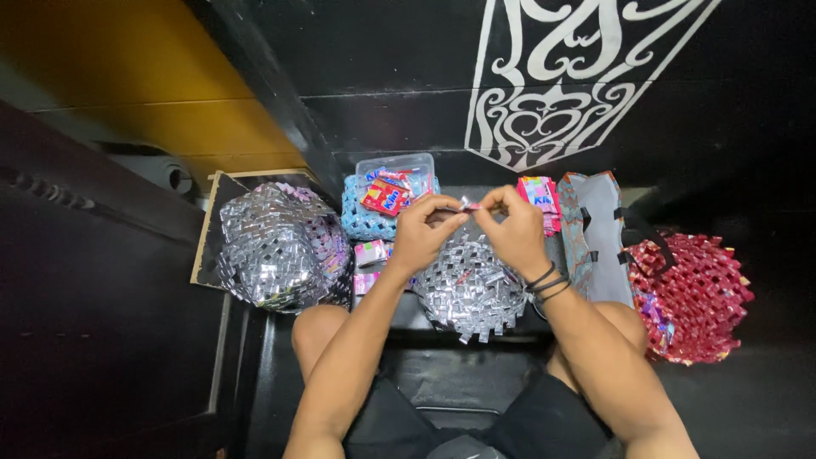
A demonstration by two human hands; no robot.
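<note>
My left hand [423,235] and my right hand [513,231] meet above a half-made silver woven basket [473,293] of folded foil wrappers that rests between my knees. Both pinch one small folded wrapper strip [466,204], silver and pink, between the fingertips. Black bands circle my right wrist. The basket's upper rim is partly hidden behind my hands.
A finished silver woven bag [276,246] lies at left on a board. Behind are a clear tub of red wrappers [393,183] on a blue woven piece, and pink wrapper stacks [539,195]. A grey-lined bag [595,234] and red woven bag [693,289] lie at right. Black wall beyond.
</note>
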